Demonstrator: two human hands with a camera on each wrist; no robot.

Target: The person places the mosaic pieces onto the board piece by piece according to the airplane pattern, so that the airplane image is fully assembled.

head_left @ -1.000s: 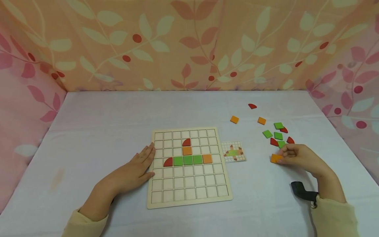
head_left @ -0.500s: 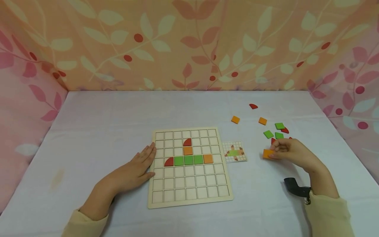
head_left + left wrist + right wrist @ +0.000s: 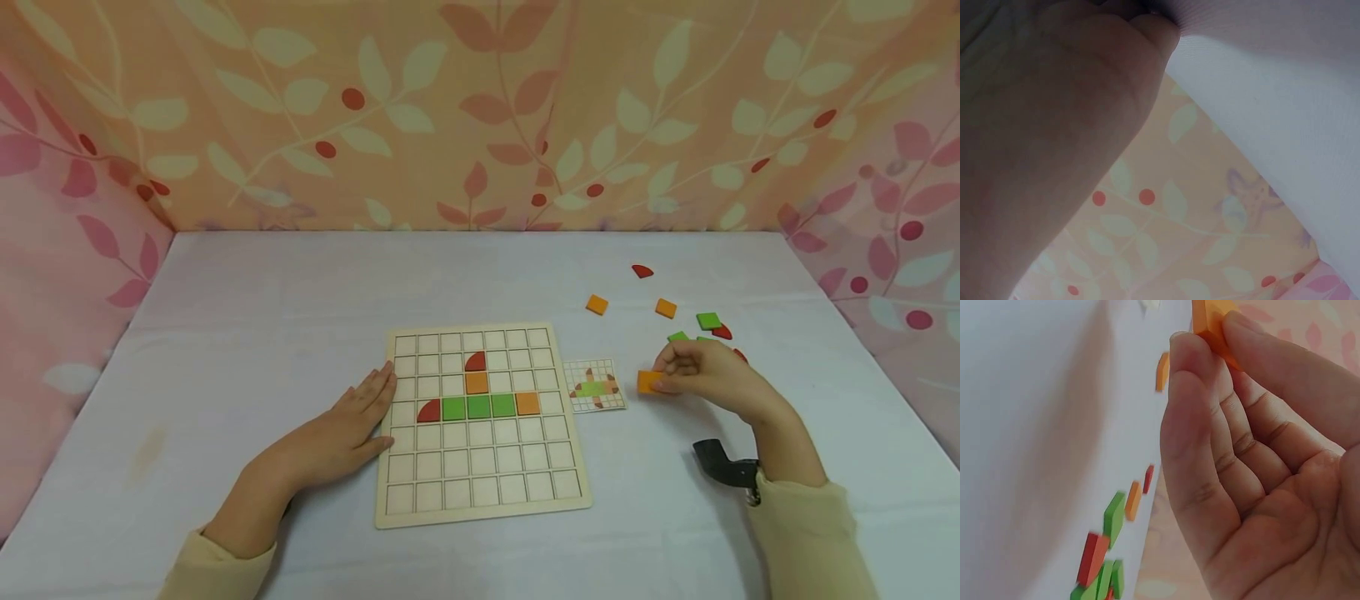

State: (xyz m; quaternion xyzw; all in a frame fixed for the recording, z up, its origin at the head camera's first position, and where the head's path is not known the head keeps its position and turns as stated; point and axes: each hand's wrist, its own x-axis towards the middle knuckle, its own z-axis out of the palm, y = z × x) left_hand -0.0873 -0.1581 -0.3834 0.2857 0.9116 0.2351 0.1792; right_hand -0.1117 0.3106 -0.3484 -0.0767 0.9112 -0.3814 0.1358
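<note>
My right hand (image 3: 708, 379) pinches an orange square tile (image 3: 648, 382) between thumb and fingertips, just right of a small pattern card (image 3: 593, 386). In the right wrist view the tile (image 3: 1213, 328) sticks out past the thumb, held above the white cloth. My left hand (image 3: 337, 437) lies flat with straight fingers at the left edge of a wooden grid board (image 3: 483, 492). On the board, a row runs from a red quarter-circle tile (image 3: 429, 411) through three green square tiles (image 3: 478, 407) to an orange one (image 3: 528, 403). Above the middle green tile are an orange square and a red quarter circle (image 3: 476, 362).
Loose tiles lie behind the right hand: orange squares (image 3: 597, 305), green squares (image 3: 708, 321) and red quarter circles (image 3: 642, 271), some partly hidden by the hand. A black wrist device (image 3: 723, 467) hangs under the right wrist. A patterned curtain (image 3: 480, 117) borders the table's back.
My right hand has moved left with the orange square tile, from the loose pile toward the pattern card. The left hand and the tiles on the board have stayed put.
</note>
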